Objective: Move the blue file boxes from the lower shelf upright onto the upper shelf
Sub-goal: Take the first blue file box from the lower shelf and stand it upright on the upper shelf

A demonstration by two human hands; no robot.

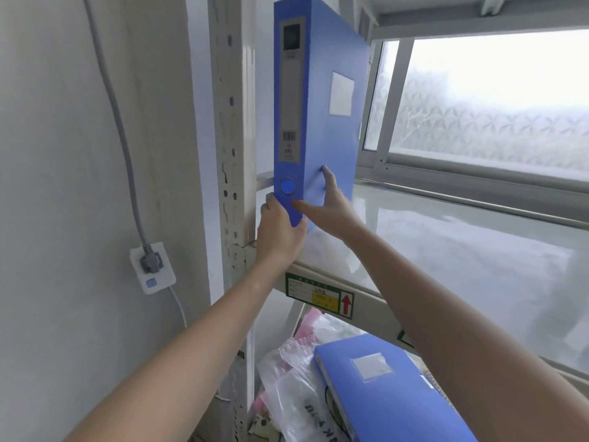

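A blue file box [322,100] stands upright at the left end of the upper shelf [462,256], its labelled spine facing me, close to the rack's upright post. My left hand [280,234] grips the bottom of the spine from below and the left. My right hand [331,205] lies flat against the box's right side, fingers spread. A second blue file box [389,390] lies flat on the lower shelf, with a white label on its top face.
The perforated metal post [234,154] stands just left of the box. A wall socket with a grey plug [152,269] and cable is on the left wall. Plastic bags and papers [293,378] lie beside the lower box. A frosted window [494,100] is behind the shelf.
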